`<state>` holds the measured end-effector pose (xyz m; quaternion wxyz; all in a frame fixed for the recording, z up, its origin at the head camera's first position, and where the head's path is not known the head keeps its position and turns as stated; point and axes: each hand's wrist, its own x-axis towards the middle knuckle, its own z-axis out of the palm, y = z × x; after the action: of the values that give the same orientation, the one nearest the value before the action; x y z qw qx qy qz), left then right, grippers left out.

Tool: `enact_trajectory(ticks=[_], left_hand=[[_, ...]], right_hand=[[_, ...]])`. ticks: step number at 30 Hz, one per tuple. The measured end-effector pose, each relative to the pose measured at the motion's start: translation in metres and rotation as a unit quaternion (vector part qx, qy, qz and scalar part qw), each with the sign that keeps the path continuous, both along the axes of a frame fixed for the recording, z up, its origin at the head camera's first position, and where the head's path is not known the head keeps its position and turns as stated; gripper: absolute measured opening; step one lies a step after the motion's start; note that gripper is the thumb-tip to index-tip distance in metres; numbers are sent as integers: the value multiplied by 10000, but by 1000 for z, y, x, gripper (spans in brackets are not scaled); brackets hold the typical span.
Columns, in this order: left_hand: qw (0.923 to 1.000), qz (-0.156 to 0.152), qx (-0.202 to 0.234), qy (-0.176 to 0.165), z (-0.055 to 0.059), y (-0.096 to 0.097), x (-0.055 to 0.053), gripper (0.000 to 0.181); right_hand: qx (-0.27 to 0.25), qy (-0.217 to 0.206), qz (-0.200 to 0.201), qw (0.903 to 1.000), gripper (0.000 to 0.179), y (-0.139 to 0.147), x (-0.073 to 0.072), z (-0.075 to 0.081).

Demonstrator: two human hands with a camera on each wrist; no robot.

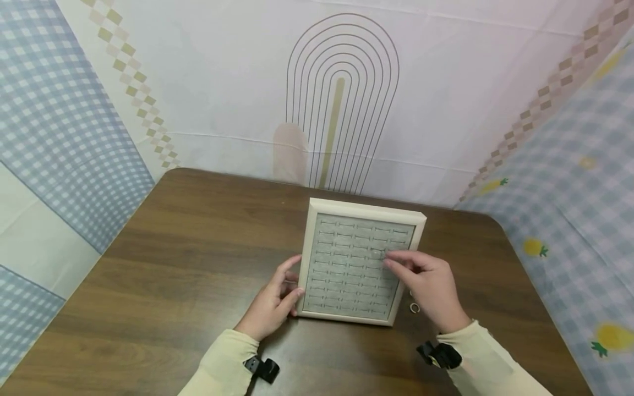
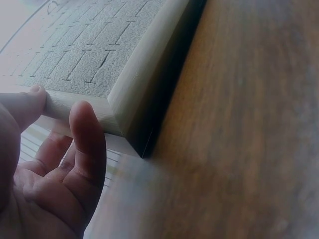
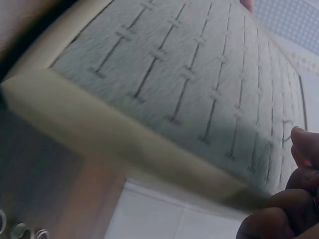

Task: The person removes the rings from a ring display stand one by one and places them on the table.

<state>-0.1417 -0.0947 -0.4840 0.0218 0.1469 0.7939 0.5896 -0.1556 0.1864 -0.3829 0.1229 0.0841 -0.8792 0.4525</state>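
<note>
A ring display tray [image 1: 366, 207] with a pale wooden frame and a grey slotted pad [image 1: 342, 269] stands tilted up from the table. My left hand [image 1: 271, 304] holds its lower left edge, thumb at the front rim and other fingers beside and behind it. At the pad's upper right, my right hand [image 1: 431, 283] pinches a small thin ring [image 3: 287, 130] between thumb and index finger. That ring sits at a slot, right at the fingertips. The other slots in sight hold no rings.
Several loose rings [image 3: 22, 231] lie on the brown wooden table [image 1: 198, 247], to the right of the tray; one ring [image 1: 415, 308] shows below my right hand. A patterned cloth [image 1: 223, 82] hangs behind the table, with checked cloth on both sides.
</note>
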Motion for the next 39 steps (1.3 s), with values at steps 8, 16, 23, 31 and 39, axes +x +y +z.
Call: enact_trajectory(ticks=[8,16,23,31,39], left_hand=[[9998,-138,67,90,-9,-3,-3,67],[9999,-111,82,93,-8,-3,-4,67],[10000,50,-42,11,2,2,0,67],[10000,-9,53,16,-4,0,-3,68],[9996,-151,200,107,-7,-2,-3,68]], right_hand=[[121,-42,123,9998,17,-11,-8,0],[322,112,154,9993,15,-9,-13,-8],[551,170,98,9983,11,-11,-13,-6],[433,215,157,9987,8,-9,-13,-7],[287,214,271,9990,7,-7,-12,-8]])
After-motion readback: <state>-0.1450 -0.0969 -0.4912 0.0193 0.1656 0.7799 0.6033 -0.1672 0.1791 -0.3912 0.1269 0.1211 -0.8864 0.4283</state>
